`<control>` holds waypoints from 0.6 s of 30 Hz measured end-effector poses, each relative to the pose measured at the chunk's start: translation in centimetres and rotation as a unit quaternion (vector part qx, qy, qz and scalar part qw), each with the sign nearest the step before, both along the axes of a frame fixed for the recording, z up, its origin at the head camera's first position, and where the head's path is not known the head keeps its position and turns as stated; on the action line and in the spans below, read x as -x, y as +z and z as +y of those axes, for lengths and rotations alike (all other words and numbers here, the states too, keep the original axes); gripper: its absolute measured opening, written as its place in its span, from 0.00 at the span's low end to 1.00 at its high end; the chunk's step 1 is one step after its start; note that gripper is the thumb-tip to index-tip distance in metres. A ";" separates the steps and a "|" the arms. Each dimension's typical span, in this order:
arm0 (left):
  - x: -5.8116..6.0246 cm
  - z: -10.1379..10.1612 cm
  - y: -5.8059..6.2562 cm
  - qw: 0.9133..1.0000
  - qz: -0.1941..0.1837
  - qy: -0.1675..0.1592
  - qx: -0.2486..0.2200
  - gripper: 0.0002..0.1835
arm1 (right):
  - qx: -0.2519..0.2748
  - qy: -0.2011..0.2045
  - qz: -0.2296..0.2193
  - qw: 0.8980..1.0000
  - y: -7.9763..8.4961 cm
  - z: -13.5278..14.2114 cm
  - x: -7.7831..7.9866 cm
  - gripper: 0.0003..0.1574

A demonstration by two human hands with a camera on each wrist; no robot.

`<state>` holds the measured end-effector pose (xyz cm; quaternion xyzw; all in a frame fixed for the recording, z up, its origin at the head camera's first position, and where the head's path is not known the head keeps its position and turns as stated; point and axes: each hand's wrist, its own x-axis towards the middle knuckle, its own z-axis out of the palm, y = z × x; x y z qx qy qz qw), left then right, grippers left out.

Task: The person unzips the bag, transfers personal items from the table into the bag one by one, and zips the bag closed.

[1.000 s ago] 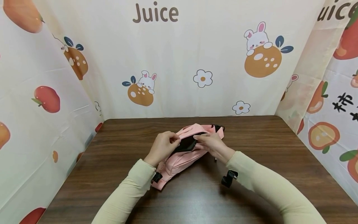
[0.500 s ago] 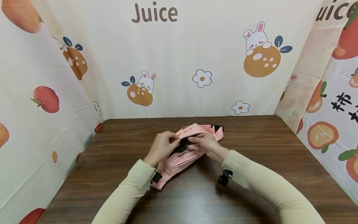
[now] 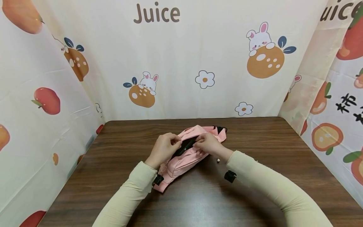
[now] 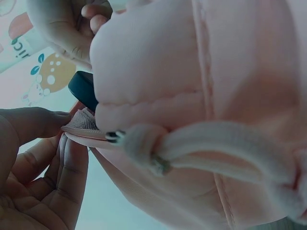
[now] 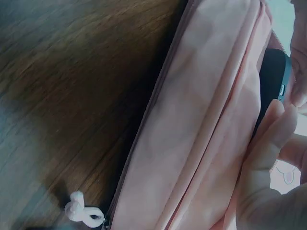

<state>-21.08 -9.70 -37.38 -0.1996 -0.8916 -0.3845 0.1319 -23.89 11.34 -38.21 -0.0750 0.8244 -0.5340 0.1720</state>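
A pink waist bag (image 3: pixel 182 164) lies slantwise on the table, its zipped pocket open towards the top. Partly inside the opening sits a dark, flat, round-cornered device (image 5: pixel 274 84) with a small charging port; the rest of it is hidden by the bag. My left hand (image 3: pixel 164 148) pinches the zipper edge at the opening's left end, and the left wrist view has the zipper's cord pull (image 4: pixel 225 143) close by. At the opening's right end, my right hand (image 3: pixel 209 144) has curled fingers on the bag's edge, fingertips right at the device.
The brown wooden table (image 3: pixel 255 148) stretches around the bag. Behind it and at both sides hang printed curtains (image 3: pixel 181 56). A black buckle (image 3: pixel 220 129) is on the bag's far right strap, and a pale zipper pull (image 5: pixel 81 208) lies beside the bag.
My right hand has shifted left along the opening, and its fingers are more curled now. The device's edge shows more clearly in the opening. My left hand stays in place.
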 end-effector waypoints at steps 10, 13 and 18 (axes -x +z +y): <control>0.0 0.0 0.1 1.000 -0.006 0.000 0.006 0.03 | -0.037 -0.004 0.033 0.999 0.2 -0.2 -0.3 0.24; -0.1 0.0 0.1 1.000 -0.007 -0.002 0.007 0.03 | -0.053 -0.007 0.048 0.997 0.2 -0.2 -0.4 0.26; -0.1 0.0 0.1 1.000 -0.008 -0.004 0.008 0.03 | -0.077 -0.011 0.074 0.994 0.2 -0.4 -0.4 0.26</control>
